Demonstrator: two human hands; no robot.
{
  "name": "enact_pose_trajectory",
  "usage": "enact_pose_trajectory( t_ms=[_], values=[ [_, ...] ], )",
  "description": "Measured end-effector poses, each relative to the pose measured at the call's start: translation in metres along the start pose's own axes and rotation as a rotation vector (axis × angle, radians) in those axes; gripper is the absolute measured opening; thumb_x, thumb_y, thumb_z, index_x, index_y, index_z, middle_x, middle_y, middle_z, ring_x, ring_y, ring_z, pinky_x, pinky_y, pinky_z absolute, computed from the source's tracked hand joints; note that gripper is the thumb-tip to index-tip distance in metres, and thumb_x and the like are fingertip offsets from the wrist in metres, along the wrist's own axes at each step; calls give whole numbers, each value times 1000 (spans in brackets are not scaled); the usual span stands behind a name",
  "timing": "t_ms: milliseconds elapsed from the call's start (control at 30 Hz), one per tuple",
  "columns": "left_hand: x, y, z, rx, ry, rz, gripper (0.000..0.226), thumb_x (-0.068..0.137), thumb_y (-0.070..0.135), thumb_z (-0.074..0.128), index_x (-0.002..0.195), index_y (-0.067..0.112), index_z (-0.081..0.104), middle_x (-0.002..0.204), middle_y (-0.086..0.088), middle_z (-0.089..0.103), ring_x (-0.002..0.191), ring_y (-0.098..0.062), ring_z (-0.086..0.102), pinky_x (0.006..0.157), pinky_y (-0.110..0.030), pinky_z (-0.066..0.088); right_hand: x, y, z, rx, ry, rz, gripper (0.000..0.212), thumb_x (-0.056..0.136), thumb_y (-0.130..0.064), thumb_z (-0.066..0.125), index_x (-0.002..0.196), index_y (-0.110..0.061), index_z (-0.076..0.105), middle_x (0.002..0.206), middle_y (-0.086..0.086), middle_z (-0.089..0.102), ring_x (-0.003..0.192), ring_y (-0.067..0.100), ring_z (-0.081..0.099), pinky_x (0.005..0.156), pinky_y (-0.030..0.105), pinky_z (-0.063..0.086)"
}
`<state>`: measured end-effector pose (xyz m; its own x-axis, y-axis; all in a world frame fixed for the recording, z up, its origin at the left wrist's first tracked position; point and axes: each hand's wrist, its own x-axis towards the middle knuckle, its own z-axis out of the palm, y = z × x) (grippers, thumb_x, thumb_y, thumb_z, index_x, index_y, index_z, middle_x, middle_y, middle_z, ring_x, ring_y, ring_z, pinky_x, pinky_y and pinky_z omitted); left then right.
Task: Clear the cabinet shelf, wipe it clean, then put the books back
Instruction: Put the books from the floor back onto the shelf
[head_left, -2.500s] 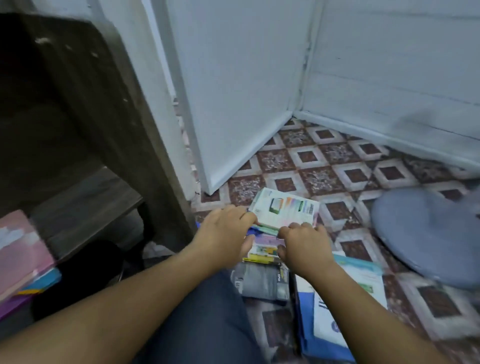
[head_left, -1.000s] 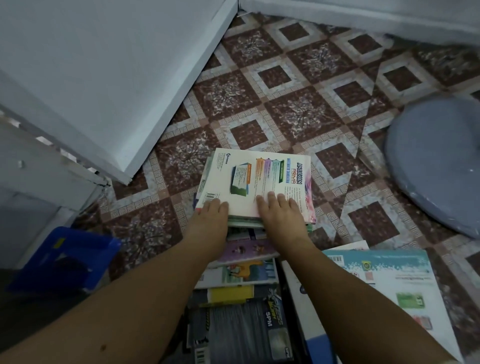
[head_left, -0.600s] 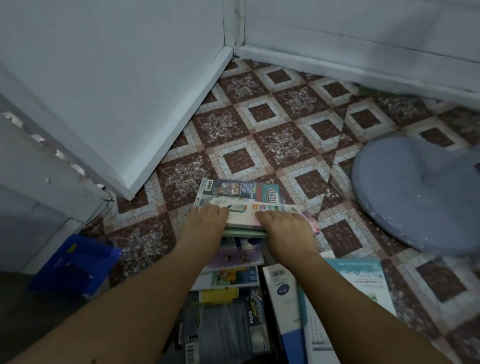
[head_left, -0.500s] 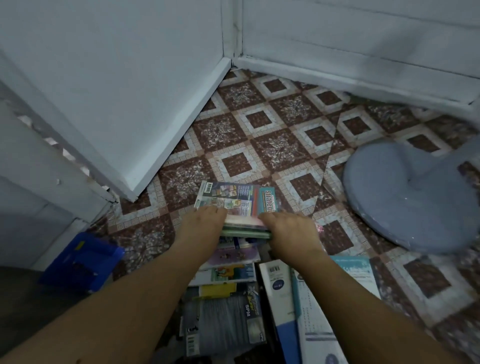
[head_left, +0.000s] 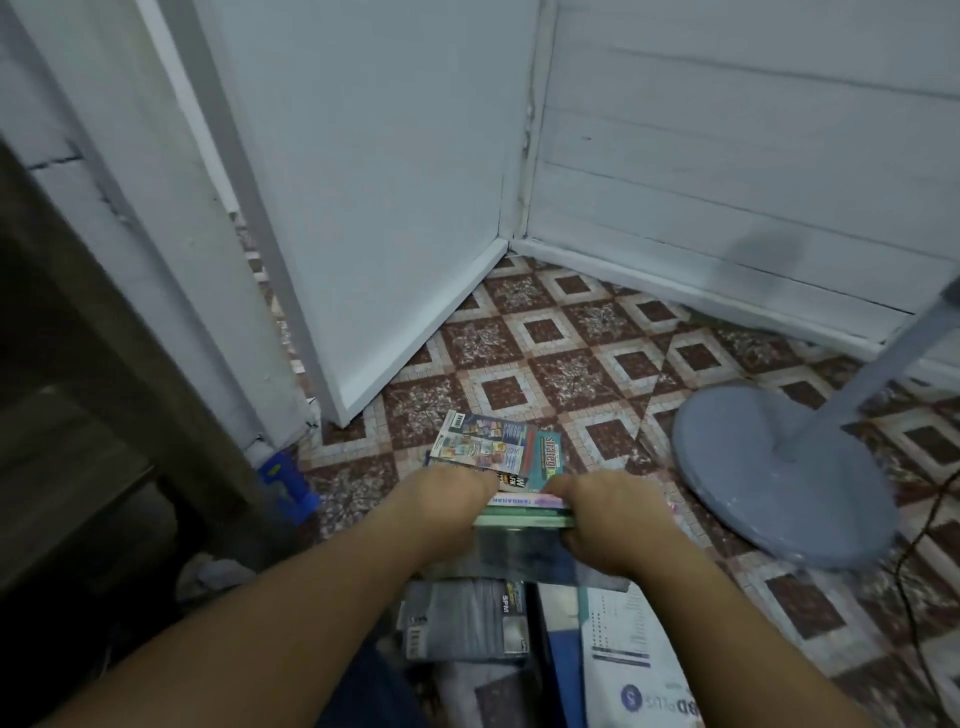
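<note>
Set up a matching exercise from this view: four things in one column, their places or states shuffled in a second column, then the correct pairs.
Things
1. stack of books
2. grey round base
3. blue plastic item
4. grey SPM book

Places or states
A. flat on the floor, between the forearms
B. on the tiles at the far right
C. gripped by the left hand and right hand
D. on the floor at the left, by the white frame

Pairs: 1-C, 2-B, 3-D, 4-A.
</note>
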<state>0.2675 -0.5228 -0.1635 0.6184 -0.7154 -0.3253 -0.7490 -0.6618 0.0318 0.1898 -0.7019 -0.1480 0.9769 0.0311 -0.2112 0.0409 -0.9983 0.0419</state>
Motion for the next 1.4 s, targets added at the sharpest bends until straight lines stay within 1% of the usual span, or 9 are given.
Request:
enact_pose_trajectory(
  t_ms=[167,367,500,633,800,1000,1167,1267,1400],
  values=[
    [-66,0,-47,-16,84,21,35,84,26,64,114,18,48,100,-3,60,78,-17,48,66,-28,40,-27,-35,-63,9,-51,0,33,86,-28,58,119,-35,56,112,-2,64,102,24,62,76,33,45],
    [-152,-1,-92,47,199,-12,32,74,32,68,91,24,42,69,10,37,61,-10,42,54,-27,33,-66,-83,-133,5,-9,-72,30,84,-21,61,110,-36,61,103,-5,63,93,21,59,78,35,50],
    [-215,-13,-111,54,230,-103,32,70,39,69,87,26,45,67,10,42,60,-12,45,58,-29,46,-83,-125,-172,-22,3,-163,31,81,-22,65,109,-36,62,98,-8,63,90,18,60,76,35,51],
    [-283,-35,-122,29,238,-221,34,70,40,70,75,30,38,66,12,45,57,-6,44,52,-25,36,-91,-182,-204,-66,53,-305,40,81,-24,66,118,-37,60,108,-3,65,96,21,60,77,34,48],
    [-364,-69,-125,25,234,-416,32,71,40,70,91,28,48,74,10,53,63,-6,52,54,-26,46,-93,-257,-231,-76,175,-480,37,85,-27,65,119,-39,58,107,-3,65,92,21,59,71,32,42],
    [-456,-108,-118,225,322,-743,34,77,35,66,97,21,42,69,7,48,56,-13,45,50,-28,37,-88,-357,-251,-52,404,-639,37,89,-28,59,123,-43,54,104,-3,62,90,23,58,68,34,38],
    [-501,-127,-93,365,443,-1030,36,84,31,61,109,18,38,98,-5,63,84,-30,64,59,-33,38,-71,-424,-246,-50,631,-754,40,90,-29,58,128,-40,49,109,-3,64,97,24,62,71,34,35],
    [-516,-143,-59,465,560,-1127,39,72,13,71,101,13,45,86,-10,61,72,-34,62,55,-37,45,-48,-460,-225,6,753,-883,40,88,-29,57,127,-35,52,113,-4,66,100,24,63,79,36,40],
    [-521,-165,-7,570,657,-1142,41,63,1,72,92,10,45,70,-16,58,59,-34,58,51,-38,48,-25,-493,-182,36,788,-964,45,66,-22,77,109,-25,67,93,0,72,79,25,69,67,34,49]
  ],
)
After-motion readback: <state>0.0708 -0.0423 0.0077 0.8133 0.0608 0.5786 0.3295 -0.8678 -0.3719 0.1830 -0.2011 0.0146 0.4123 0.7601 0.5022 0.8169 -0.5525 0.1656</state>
